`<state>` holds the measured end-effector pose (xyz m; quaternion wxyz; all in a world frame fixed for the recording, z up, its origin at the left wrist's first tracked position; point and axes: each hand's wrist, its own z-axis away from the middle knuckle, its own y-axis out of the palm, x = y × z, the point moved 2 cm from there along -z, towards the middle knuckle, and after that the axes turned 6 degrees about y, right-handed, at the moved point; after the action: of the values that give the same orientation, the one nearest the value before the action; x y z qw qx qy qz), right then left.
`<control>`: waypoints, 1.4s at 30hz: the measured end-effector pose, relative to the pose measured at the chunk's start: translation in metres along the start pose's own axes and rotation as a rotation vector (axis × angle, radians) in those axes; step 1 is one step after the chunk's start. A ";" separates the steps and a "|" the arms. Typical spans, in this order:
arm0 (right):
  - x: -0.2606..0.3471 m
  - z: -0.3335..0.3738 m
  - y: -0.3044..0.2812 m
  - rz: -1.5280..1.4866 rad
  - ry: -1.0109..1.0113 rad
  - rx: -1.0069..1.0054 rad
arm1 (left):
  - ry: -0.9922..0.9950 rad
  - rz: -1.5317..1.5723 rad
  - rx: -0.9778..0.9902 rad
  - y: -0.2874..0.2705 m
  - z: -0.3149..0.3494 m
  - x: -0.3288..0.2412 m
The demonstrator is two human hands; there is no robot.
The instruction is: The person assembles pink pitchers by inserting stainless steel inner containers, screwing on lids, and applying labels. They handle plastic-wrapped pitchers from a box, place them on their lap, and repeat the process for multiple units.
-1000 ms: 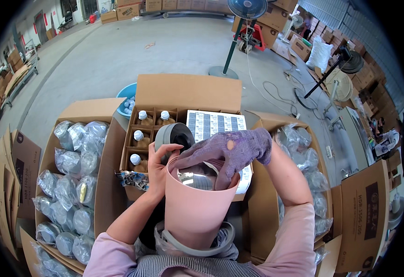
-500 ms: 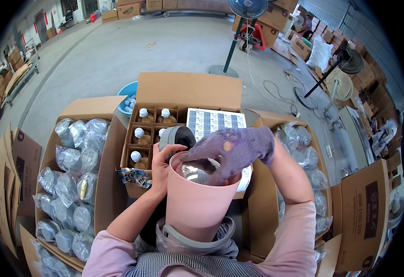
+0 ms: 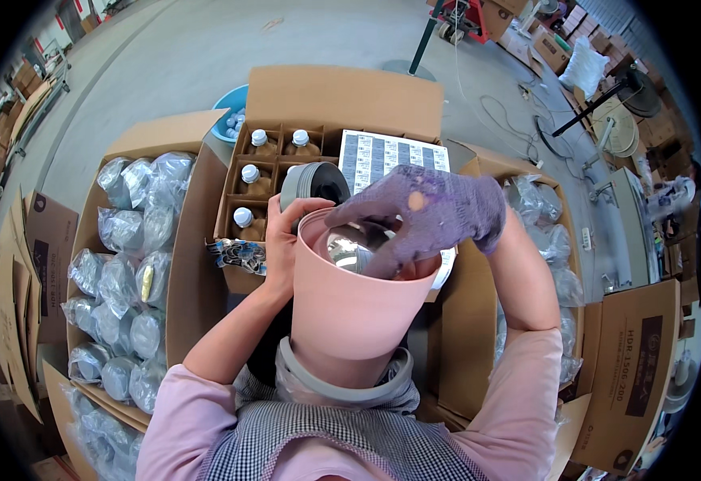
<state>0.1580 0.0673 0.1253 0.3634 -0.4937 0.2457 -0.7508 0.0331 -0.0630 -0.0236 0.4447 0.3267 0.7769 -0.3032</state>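
A pink, bucket-shaped jug body [image 3: 362, 309] stands mouth up in front of my lap, with a grey ring handle [image 3: 342, 391] round its lower end. Inside its mouth shines a silvery rounded liner [image 3: 349, 247]. My left hand [image 3: 284, 228], bare, is closed on a grey ribbed round cap [image 3: 312, 186] and rests against the jug's left rim. My right hand [image 3: 422, 210], in a purple knitted glove, reaches into the mouth from the right. Its thumb and fingers are apart over the liner; some fingertips are hidden inside.
Ahead stands a divided carton [image 3: 342, 96] with white-capped bottles [image 3: 250, 178] and a printed label sheet [image 3: 394, 156]. Cartons of plastic-wrapped round parts flank me at left [image 3: 118, 280] and right [image 3: 555, 264]. A blue basin [image 3: 234, 100] sits behind.
The view has tilted, so the cartons sit higher in the picture. My right hand's fingers have shifted over the liner, and a small white spot near them no longer shows. My left hand keeps its hold.
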 end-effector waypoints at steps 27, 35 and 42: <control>-0.046 0.028 0.019 -0.444 -0.201 -0.714 | 0.025 0.975 0.082 -0.046 -0.075 -0.016; -0.072 -0.001 0.052 -1.389 -0.199 -0.745 | 0.341 0.200 0.419 -0.022 -0.079 -0.069; -0.060 0.002 0.059 -1.181 -0.206 -0.729 | 0.365 0.145 0.467 -0.025 -0.067 -0.089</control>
<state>0.1927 0.0780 0.0491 -0.2727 -0.7035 0.1368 -0.6419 0.0156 -0.0478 0.0878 0.2311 0.5237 0.7278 -0.3776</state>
